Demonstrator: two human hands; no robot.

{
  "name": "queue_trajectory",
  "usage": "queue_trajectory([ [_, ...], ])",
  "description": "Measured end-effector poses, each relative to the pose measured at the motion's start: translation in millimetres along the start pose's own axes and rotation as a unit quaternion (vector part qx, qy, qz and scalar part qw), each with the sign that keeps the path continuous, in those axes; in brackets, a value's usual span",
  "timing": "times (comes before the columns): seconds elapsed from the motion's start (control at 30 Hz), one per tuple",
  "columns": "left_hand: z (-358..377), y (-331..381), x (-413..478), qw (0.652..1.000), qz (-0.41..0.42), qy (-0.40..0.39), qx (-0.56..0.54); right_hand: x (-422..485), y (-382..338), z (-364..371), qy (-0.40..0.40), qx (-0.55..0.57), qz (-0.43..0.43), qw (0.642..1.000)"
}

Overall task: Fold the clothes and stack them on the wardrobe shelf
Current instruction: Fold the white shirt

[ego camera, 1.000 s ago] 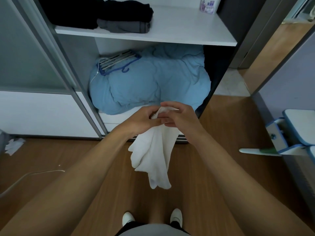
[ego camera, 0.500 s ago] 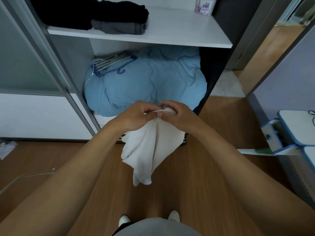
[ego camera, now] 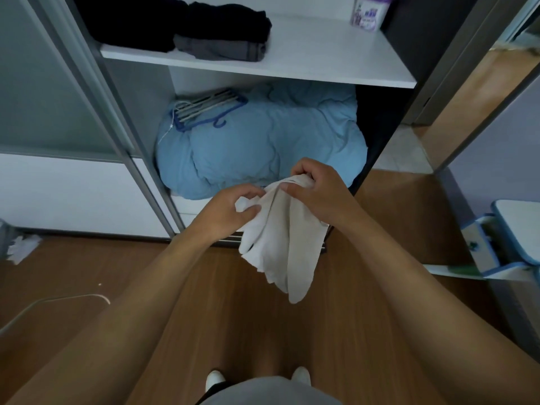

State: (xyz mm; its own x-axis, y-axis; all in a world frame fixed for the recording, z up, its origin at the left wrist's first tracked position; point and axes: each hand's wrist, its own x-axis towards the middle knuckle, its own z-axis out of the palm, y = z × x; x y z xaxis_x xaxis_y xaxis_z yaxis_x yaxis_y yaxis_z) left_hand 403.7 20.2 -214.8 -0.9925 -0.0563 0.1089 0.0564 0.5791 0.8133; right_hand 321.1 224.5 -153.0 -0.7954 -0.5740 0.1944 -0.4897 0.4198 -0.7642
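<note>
White crumpled cloth garment [ego camera: 280, 238] hangs before the white wardrobe shelf [ego camera: 321, 51], fingers of left hand [ego camera: 225, 214] and right hand [ego camera: 318, 194] grasping its top.

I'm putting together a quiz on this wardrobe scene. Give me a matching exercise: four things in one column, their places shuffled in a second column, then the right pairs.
Things
1. white garment
2. black folded clothes
3. blue duvet
4. hangers

Places
A. lying on the blue duvet, towards its left
B. hanging in the grip of the left hand and the right hand
C. on the white shelf, left side
D. in the compartment under the shelf

Pairs: 1-B, 2-C, 3-D, 4-A
</note>
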Motion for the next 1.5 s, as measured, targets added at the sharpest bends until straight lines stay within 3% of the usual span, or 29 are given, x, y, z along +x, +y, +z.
queue_trajectory([
  [0.27,17.5,-6.4,0.1,0.998,-0.038,-0.037,-0.04,13.8,-17.2,-3.4,0.005,0.001,-0.029,1.0],
  [0.5,9.6,-12.9,3.2,0.989,-0.106,0.105,0.001,12.0,-18.4,-4.7,-0.019,0.006,-0.019,1.0],
  [0.67,-6.0,-21.2,4.4,0.981,-0.162,0.103,0.018,9.6,-21.2,-4.6,-0.008,0.025,-0.014,1.0],
  [0.77,-14.2,-25.9,5.1,0.968,-0.211,0.138,0.0,10.3,-25.8,-3.3,-0.014,-0.005,-0.014,1.0],
  [0.87,-22.8,-24.1,5.8,0.962,-0.204,0.18,-0.017,14.7,-25.5,-2.7,-0.032,-0.073,0.019,0.997],
  [1.07,-33.0,-23.3,-1.9,0.97,-0.174,0.163,0.045,26.8,-28.5,7.8,-0.102,-0.171,0.084,0.976],
  [1.23,-45.2,-37.1,-13.1,0.951,-0.193,0.18,0.163,29.6,-37.3,29.2,-0.071,-0.058,0.121,0.988],
  [1.37,-58.6,-49.5,-23.1,0.94,-0.206,0.196,0.187,31.3,-39.3,42.7,-0.053,0.017,0.163,0.985],
  [1.5,-66.0,-54.9,-22.8,0.948,-0.194,0.201,0.154,28.6,-49.3,50.9,-0.138,-0.012,0.157,0.978],
])
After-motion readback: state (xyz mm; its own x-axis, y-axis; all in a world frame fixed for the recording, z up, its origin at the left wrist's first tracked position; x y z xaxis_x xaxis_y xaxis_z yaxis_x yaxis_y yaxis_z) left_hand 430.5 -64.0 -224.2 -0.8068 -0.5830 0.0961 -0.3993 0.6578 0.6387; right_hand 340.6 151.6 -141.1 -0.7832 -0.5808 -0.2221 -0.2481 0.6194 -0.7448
